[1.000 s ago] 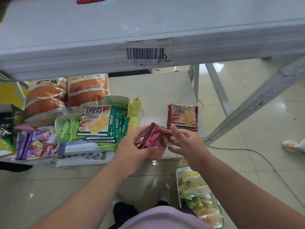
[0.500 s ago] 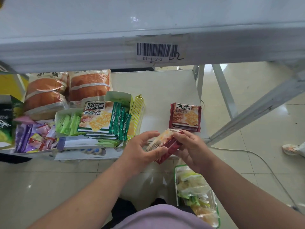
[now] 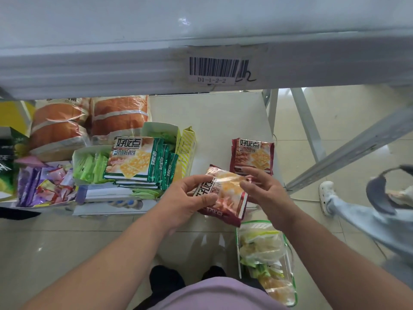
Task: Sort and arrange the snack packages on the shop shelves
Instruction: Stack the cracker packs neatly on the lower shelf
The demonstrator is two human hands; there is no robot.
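You held a red cracker pack (image 3: 223, 196) in front of the lower shelf (image 3: 214, 121), just above its front edge. Your left hand (image 3: 186, 201) gripped the pack's left side, thumb on its face. Your right hand (image 3: 267, 193) pinched its upper right corner. On that shelf, a second red pack (image 3: 252, 155) lay just behind the held one, and green cracker packs (image 3: 143, 163) were stacked to its left.
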